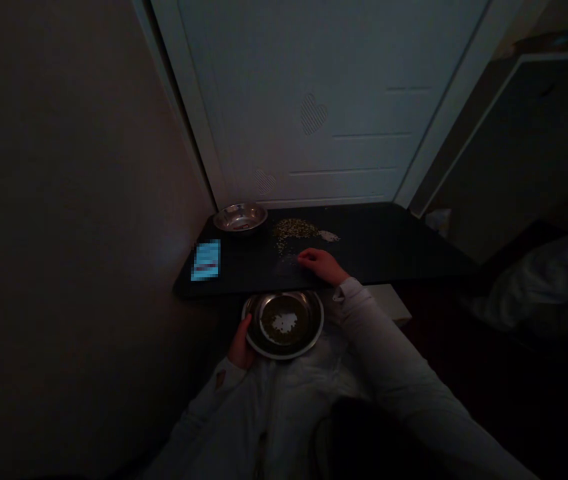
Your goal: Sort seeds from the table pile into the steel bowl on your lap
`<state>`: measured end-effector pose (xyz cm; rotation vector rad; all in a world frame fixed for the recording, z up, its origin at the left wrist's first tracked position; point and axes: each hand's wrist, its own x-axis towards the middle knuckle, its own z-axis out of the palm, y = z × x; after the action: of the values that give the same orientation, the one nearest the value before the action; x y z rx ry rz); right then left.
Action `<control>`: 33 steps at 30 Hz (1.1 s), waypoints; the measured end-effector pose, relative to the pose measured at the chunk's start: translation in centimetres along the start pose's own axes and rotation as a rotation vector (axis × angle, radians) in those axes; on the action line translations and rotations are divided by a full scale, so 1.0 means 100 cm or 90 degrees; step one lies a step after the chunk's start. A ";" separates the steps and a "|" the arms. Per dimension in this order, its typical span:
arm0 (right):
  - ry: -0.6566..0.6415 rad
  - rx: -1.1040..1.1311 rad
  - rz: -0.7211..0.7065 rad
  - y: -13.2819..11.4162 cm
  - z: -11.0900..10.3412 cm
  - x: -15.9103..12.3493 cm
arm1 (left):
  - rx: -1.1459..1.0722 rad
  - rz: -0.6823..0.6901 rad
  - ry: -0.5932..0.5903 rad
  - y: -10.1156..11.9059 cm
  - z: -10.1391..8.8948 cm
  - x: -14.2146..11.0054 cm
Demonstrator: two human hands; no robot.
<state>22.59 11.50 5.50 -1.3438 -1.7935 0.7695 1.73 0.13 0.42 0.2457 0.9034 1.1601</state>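
My left hand (242,343) grips the left rim of a steel bowl (316,323), held over my lap at the table's front edge. Dark greenish grains (269,327) lie in it around a bright white patch; whether that is pale grains or bare metal, I cannot tell. Above the table, my right hand (321,265) is closed in a pinch. A thin see-through plastic piece (288,265) sits at its fingertips. Just beyond is a spread pile of mixed green and pale beans (294,229), with a small heap of white grains (329,236) touching its right side.
A second steel bowl (241,219) stands at the back left of the dark table (394,250). In front of it lies a lit phone (206,260), its screen blurred out. A white box (389,303) is below the front edge. A white door (354,153) rises behind.
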 end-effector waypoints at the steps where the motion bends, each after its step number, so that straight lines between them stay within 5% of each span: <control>1: -0.012 0.000 -0.005 -0.001 0.001 -0.001 | 0.001 -0.002 -0.003 0.000 0.000 0.000; 27: -0.141 0.078 0.015 -0.016 -0.001 -0.012 | 0.001 -0.012 -0.001 0.003 0.000 0.000; 33: -0.074 0.204 0.028 -0.017 -0.003 -0.013 | 0.002 0.009 0.030 0.003 -0.003 0.002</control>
<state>22.21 9.81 6.82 -1.1484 -1.6460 1.1274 1.33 0.36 0.33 0.2283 0.9471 1.1811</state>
